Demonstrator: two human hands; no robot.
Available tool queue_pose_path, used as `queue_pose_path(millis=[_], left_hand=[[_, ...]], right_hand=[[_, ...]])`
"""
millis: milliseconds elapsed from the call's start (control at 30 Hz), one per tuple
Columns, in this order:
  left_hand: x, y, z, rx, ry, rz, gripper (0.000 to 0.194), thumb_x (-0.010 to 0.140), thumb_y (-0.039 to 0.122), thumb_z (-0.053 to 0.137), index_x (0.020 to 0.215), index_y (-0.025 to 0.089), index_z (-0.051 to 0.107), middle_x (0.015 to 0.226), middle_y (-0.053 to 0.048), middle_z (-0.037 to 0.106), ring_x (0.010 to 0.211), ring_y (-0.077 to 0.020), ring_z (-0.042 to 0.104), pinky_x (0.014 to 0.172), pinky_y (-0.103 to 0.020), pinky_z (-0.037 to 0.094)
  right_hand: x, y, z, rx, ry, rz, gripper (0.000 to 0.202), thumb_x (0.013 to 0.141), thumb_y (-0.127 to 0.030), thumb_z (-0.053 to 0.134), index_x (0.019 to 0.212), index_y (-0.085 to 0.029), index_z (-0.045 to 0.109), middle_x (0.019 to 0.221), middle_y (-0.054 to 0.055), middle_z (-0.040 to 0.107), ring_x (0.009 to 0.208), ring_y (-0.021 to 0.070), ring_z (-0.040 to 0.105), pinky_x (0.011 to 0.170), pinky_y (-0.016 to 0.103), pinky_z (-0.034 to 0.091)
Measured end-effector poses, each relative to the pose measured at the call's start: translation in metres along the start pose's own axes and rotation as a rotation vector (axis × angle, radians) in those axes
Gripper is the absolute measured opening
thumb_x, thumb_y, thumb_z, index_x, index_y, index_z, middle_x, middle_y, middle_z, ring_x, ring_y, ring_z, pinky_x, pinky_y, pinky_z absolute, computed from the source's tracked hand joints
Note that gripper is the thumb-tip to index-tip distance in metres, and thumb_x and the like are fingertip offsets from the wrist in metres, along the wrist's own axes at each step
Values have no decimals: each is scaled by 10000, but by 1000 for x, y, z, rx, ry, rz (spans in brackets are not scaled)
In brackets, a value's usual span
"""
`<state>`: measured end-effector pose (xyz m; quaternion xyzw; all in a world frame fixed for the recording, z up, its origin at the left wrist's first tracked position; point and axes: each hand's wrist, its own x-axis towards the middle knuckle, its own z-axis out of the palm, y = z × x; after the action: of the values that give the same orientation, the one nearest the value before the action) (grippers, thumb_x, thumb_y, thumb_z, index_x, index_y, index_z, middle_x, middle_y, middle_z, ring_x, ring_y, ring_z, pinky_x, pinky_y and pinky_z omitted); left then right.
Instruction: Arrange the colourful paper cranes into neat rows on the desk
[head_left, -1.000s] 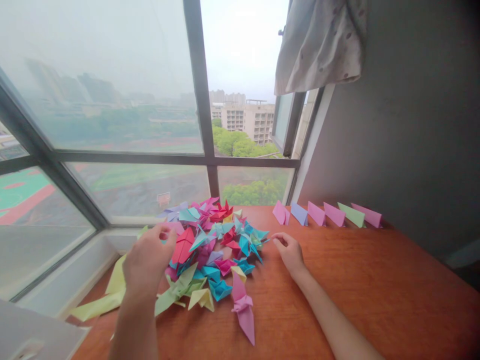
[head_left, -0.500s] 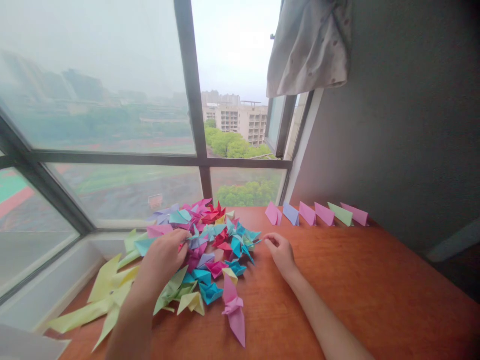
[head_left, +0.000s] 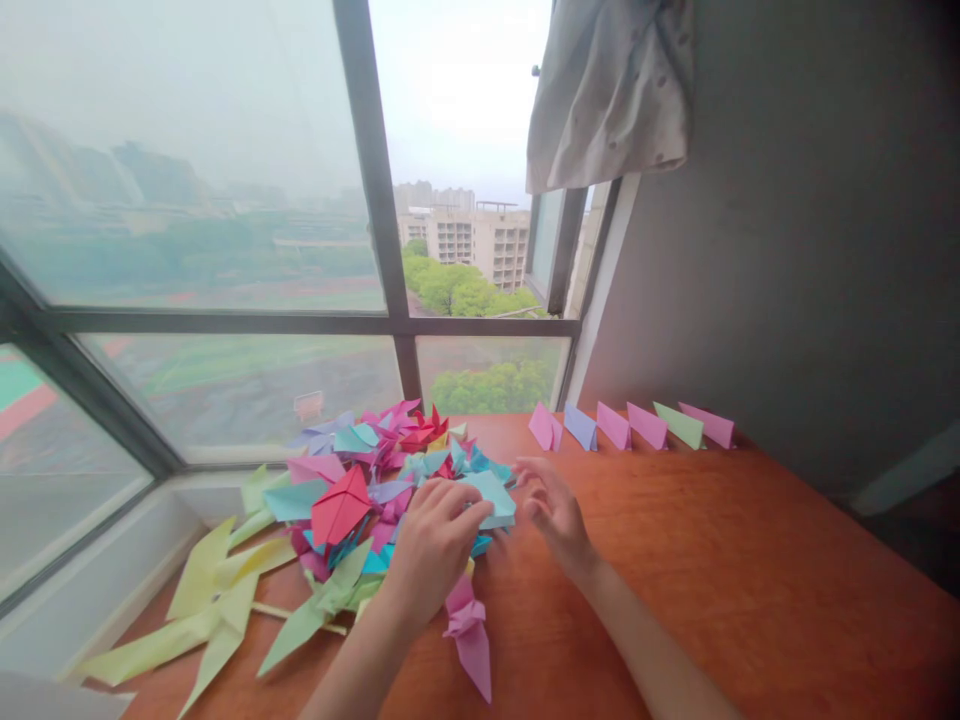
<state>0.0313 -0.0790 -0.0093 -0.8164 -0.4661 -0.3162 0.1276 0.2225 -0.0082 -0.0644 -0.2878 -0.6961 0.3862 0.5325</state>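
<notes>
My left hand [head_left: 439, 535] reaches over the right part of the origami pile, fingers curled with the thumb side against a light blue folded paper piece [head_left: 493, 500]. Just right of that piece, my right hand [head_left: 559, 515] has its fingers apart and slightly bent, with nothing visible between them. Left of my left hand, a red folded paper piece [head_left: 341, 508] lies on top of the pile. A pink origami piece [head_left: 469, 630] with a long pointed end lies nearest me, beside my left wrist. My left hand and forearm hide some of the pile.
Several folded paper pieces, among them a green one [head_left: 679, 426], stand in a row along the table's far edge. Large yellow origami [head_left: 221, 605] lies at the left by the window ledge. The brown wooden table [head_left: 720, 560] meets a grey wall at the right.
My left hand has moved right across the pile to the light blue piece. The red piece now shows on top at left. My right hand's fingers have spread from a pinch.
</notes>
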Motion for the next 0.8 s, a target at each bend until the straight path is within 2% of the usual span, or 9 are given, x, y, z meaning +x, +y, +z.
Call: queue_pose_path(millis=[67,133,200,300,400,467,533,667,800], left_hand=[[0,1,6,9,-38,-16,175,945,164,508,952,222,673,897,-43,680,840,-215,583,829,-379,437],[-1,1,10,12,-54,-23,169,941,167,513,965,213,674,890,-48,681,849,-225,585,833,-389,438],[-2,1,12,3,-53,-16,184,943,170,507,1007,214,674,884,-48,685,843,-226,588,835,-391,444],[-3,-1,13,-27,-23,-22,221,944,168,503,1069,231,673,895,-45,700,846,-221,606,847,-394,459],[-4,-7,14,-111,80,-135,204,927,192,538,1062,233,685,993,-68,711,933,-227,639,872,-392,490],[-4,-13,13,-222,168,-282,184,914,235,566,1040,226,700,1079,-90,698,1011,-238,646,895,-388,511],[-3,-20,11,-372,201,-438,193,904,296,584,1024,217,713,1128,-100,686,1058,-247,647,895,-378,531],[-2,-27,9,-714,85,-705,296,884,426,595,1014,194,727,1047,-91,731,963,-251,694,782,-340,577],[-2,-24,11,-966,-10,-789,344,824,448,663,1014,168,724,834,-64,757,760,-223,716,673,-300,570]], right_hand=[[-1,-8,2,-22,-80,-91,551,820,-546,647,1277,-247,579,1279,114,563,1067,237,592,759,290,538],[-2,-13,5,-88,-122,-150,473,800,-411,707,1240,-264,612,1325,108,536,1137,248,566,840,319,533],[-3,-14,9,-148,-114,-170,303,820,-284,676,1122,-263,675,1253,93,585,1115,233,582,902,346,516],[-2,-11,11,-163,-52,-150,147,847,-213,606,932,-240,722,1061,77,666,1002,209,631,878,345,525],[1,-8,8,-97,15,-48,116,843,-263,620,862,-225,728,981,75,695,952,215,648,791,320,548],[5,-6,3,13,58,93,147,834,-331,641,868,-215,725,940,70,704,894,215,658,726,306,557],[8,-3,-2,146,88,239,214,824,-392,654,893,-200,721,882,62,708,811,204,659,666,293,556],[10,4,-12,304,109,363,325,798,-471,677,934,-177,712,874,71,716,761,193,650,654,297,553],[10,8,-14,349,106,384,390,784,-530,689,950,-178,700,910,89,717,788,207,658,662,317,562]])
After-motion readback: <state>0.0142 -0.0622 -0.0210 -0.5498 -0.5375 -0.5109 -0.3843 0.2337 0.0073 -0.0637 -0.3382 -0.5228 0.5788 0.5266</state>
